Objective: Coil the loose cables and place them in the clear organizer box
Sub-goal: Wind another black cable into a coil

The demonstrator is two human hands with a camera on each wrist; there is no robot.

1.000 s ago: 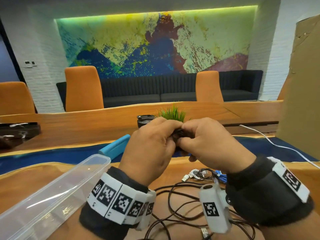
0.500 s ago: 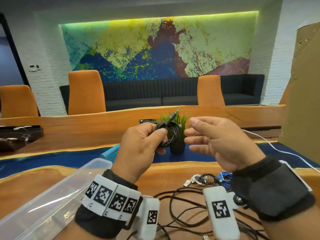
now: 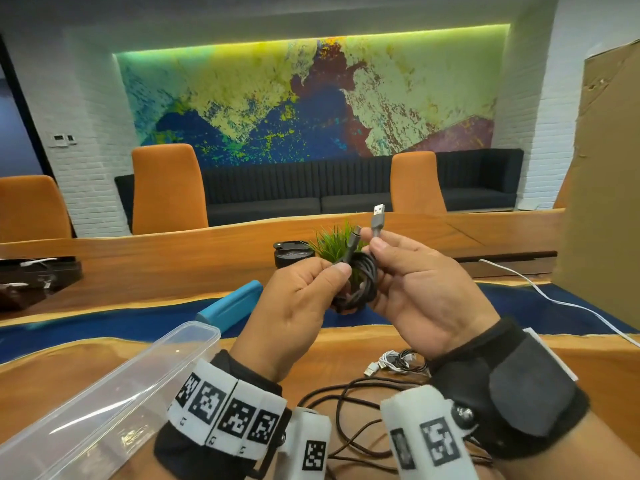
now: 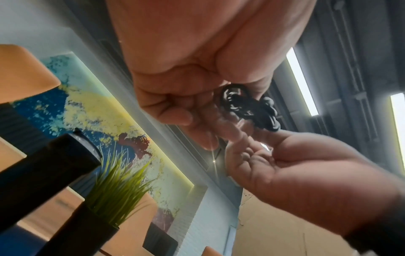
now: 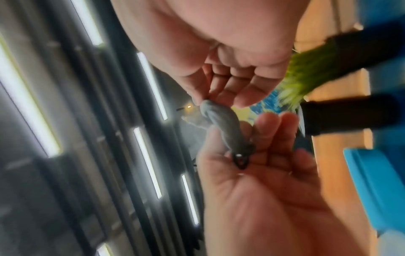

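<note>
**Left wrist view: coil held aloft**

Left hand (image 4: pixel 186 97) pinches black coil (image 4: pixel 249 110) between curled fingers and thumb. Right hand (image 4: pixel 306 173) just below, fingertips touching the coil. Grass plant (image 4: pixel 118 187) in dark pot lower left; mural behind.

Head looks down; wrists look up close.

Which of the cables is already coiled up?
The dark cable held up between the left hand and right hand. The black cables on the table lie in loose loops; the white cable there is only a small tangle.
</note>
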